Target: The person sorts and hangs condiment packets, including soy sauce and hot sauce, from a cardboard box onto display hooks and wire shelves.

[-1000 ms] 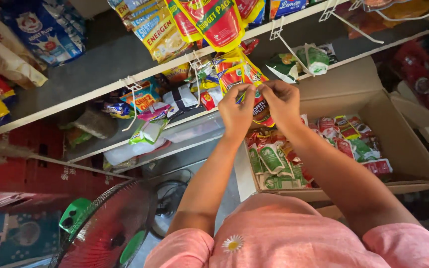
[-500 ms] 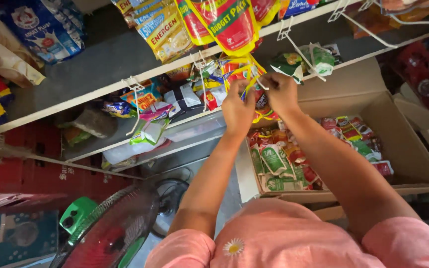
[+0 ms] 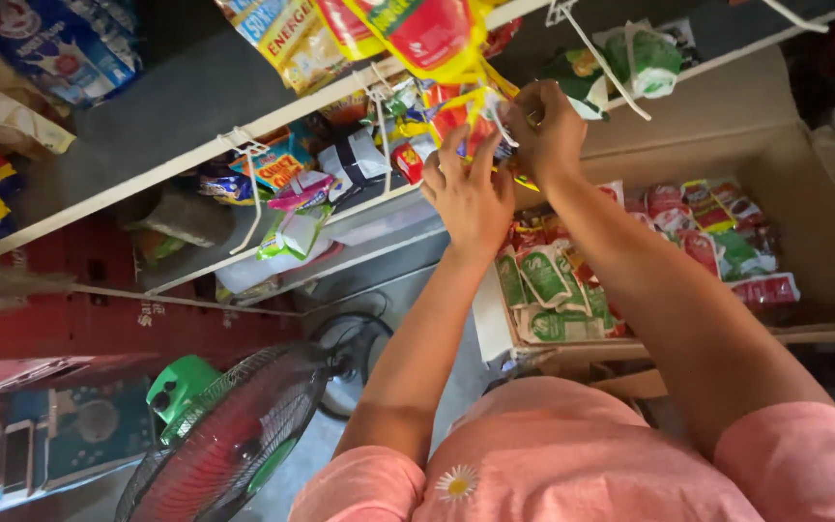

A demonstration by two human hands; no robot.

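**A:** So the thing getting handled is that hanging strip of snack packets (image 3: 456, 111), red and yellow, dangling under the white wire rack (image 3: 244, 135). The left hand (image 3: 471, 193) is up against the lower end of the strip, fingers spread and pressed on the packets, more steadying than clenched, looks like. The right hand (image 3: 548, 130) sits just beside it, a bit higher and to the right, fingers curled in on the strip's edge near a wire hook (image 3: 601, 63).

**B:** Is the right one actually pinching something?

**A:** Looks like a pinch on the packet edge, but the fingertips are hidden behind the plastic, so how tight that grip is can't be told for sure. The strip is touching both hands, sort of sandwiched between them.

**B:** Makes sense it's hung up like that, everything there is clipped so it drapes down where you can reach it.

**A:** Yeah, a bigger red and yellow bag (image 3: 417, 34) hangs right above, and a green packet (image 3: 645, 63) off to the right. Below the arms there's an open cardboard box (image 3: 823, 251) full of red and green sachets (image 3: 553, 290). Down lower left, a standing fan (image 3: 224, 435) with a green motor housing, plus red crates (image 3: 99, 324) behind it.
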